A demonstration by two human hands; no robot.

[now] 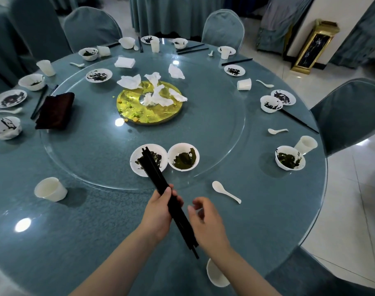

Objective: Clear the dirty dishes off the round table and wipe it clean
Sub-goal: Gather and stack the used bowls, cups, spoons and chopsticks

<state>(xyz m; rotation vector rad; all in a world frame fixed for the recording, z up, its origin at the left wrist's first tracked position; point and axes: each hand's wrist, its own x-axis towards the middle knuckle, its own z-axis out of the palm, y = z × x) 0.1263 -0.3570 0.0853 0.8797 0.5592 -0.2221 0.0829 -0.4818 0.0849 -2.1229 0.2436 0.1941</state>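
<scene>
L hand [161,212]: bundle of black chopsticks [161,180] is gripped mid-length, fingers curled round it, tips held over the soiled plate [148,159]. Probably gathered as one bunch so utensils go off in a single trip. R hand [205,221]: nothing held, fingers loosely bent, just beside the bundle's near end; seemingly placed to square up the sticks.

Nearby: dirty bowl [183,157] touching plate on the glass turntable [225,146]; spoon [225,191] and cup [50,189] on the round table [54,242], apart. Further chopstick pairs, bowls, cups left at other settings round the rim. Crumpled napkins [159,90] piled at centre. Dark cloth [55,111] lies at left, prob. for wiping; not yet used. Clearing judged early.
</scene>
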